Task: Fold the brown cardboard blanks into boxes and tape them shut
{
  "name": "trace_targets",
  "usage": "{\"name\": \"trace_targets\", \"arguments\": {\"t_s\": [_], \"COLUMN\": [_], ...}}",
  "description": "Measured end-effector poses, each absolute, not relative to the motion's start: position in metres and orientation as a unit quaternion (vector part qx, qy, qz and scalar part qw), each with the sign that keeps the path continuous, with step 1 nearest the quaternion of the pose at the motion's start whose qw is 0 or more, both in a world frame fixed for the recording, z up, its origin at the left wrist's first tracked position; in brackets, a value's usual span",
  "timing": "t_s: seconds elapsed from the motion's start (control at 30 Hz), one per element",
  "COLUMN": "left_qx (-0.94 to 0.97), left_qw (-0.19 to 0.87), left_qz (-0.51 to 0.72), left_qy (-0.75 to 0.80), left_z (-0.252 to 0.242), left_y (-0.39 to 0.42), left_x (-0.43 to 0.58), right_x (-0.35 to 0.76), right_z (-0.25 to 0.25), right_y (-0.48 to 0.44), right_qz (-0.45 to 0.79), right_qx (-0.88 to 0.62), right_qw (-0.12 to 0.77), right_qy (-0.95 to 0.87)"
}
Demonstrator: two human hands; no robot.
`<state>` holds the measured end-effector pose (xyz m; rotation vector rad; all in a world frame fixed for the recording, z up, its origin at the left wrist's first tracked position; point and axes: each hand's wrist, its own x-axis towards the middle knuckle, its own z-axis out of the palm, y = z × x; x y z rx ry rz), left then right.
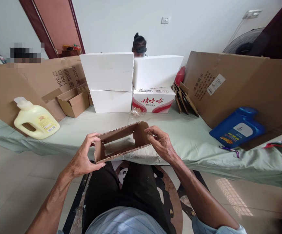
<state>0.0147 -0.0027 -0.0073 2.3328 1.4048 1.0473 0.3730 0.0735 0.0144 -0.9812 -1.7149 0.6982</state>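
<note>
Currently, from my remote seat, I see a pale yellow detergent jug on the left of the cloth-covered counter, a small open cardboard box behind it. Next, my left hand is clamped on the left end of a brown cardboard frame, which I hold above the counter's near edge. White boxes and a red-and-white carton are stacked beyond it. My right hand pinches the frame's right end. Farther right, folded cardboard pieces lean together, then a purple pen lies before a blue bottle.
</note>
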Motion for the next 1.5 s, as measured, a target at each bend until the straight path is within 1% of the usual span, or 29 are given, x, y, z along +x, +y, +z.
{"name": "trace_targets", "arguments": {"t_s": [0.9,1.27,1.5], "left_qx": [0.793,0.785,0.791], "left_qw": [0.107,0.12,0.106], "left_qz": [0.353,0.362,0.363], "left_qy": [0.485,0.488,0.482], "left_z": [-0.01,-0.01,-0.012], "left_y": [-0.005,-0.008,-0.007], "left_x": [0.015,0.019,0.019], "right_x": [0.372,0.371,0.368], "right_z": [0.006,0.001,0.003], "right_y": [0.075,0.074,0.069], "right_qz": [0.281,0.303,0.329], "right_qx": [-0.399,-0.402,-0.408], "right_qw": [0.511,0.52,0.524], "right_qy": [-0.708,-0.69,-0.671]}}
